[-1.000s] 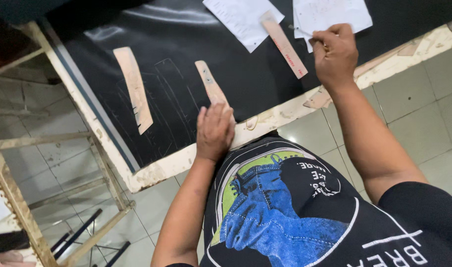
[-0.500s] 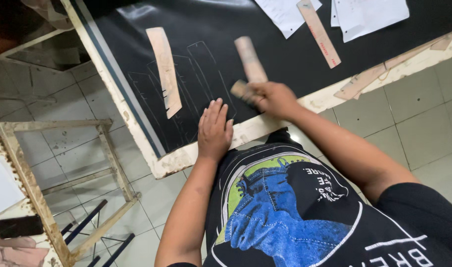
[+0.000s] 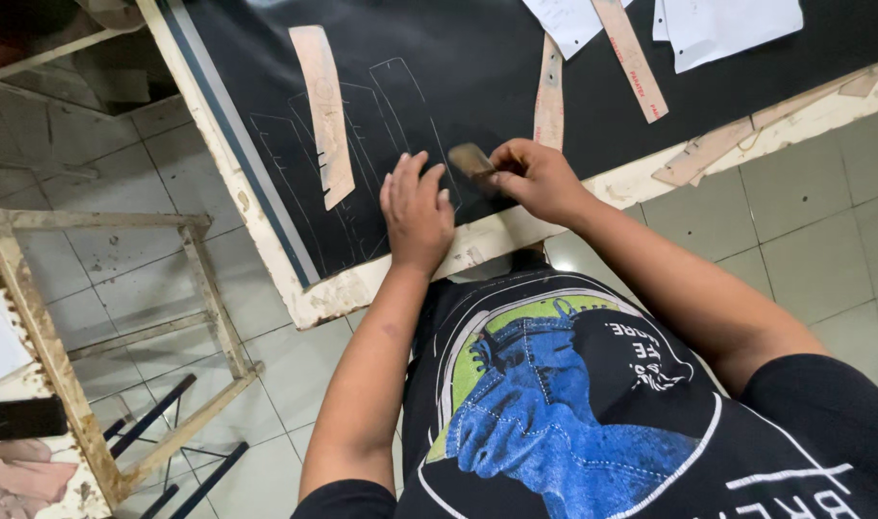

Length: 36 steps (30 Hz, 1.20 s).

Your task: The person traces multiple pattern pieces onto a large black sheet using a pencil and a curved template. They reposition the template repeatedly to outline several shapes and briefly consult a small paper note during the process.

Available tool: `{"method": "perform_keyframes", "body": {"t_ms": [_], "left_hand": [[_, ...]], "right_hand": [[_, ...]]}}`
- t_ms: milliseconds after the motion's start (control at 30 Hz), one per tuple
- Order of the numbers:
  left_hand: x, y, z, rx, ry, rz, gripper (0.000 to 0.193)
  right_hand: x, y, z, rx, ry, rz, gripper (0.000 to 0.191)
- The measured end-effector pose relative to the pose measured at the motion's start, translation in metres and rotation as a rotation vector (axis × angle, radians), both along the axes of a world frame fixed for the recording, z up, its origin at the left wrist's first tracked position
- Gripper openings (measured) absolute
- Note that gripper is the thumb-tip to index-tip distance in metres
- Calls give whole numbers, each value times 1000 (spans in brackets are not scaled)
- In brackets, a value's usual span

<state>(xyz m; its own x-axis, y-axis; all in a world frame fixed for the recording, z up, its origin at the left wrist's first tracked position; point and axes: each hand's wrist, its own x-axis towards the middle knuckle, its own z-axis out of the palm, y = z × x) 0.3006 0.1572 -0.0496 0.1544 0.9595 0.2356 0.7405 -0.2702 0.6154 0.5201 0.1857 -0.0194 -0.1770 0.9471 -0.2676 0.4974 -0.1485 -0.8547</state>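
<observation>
One template strip (image 3: 472, 160), angled up-left, right hand (image 3: 535, 178)

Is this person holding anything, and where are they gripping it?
The right hand pinches a small tan block, likely chalk, by its near end. The left hand holds nothing; it rests flat on the black fabric.

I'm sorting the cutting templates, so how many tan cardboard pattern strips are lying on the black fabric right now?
3. One long strip lies left of the chalk outlines, one narrow strip sits just above the right hand, and one slanted strip lies by the white papers. More may lie out of frame.
</observation>
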Motion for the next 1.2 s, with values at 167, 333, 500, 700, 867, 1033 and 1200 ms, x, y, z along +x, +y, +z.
{"method": "perform_keyframes", "body": {"t_ms": [167, 333, 500, 700, 867, 1033, 1200], "left_hand": [[-2, -4, -4, -32, -65, 27, 36], [2, -2, 3, -66, 23, 5, 49], [8, -1, 9, -139, 73, -39, 61], [8, -1, 9, -151, 56, -20, 59], [6, -1, 9, -155, 36, -17, 59], [7, -3, 10, -158, 34, -20, 57], [5, -1, 9, -162, 27, -29, 56]], "right_hand": [[12, 6, 5, 590, -228, 175, 30], [17, -6, 1, 463, -406, 128, 33], [9, -16, 2, 412, -461, 191, 45], [10, -13, 6, 364, -442, 260, 48], [12, -8, 6, 329, -448, 284, 49], [14, -9, 7, 347, -425, 294, 52], [14, -8, 9, 332, -429, 296, 53]]}}
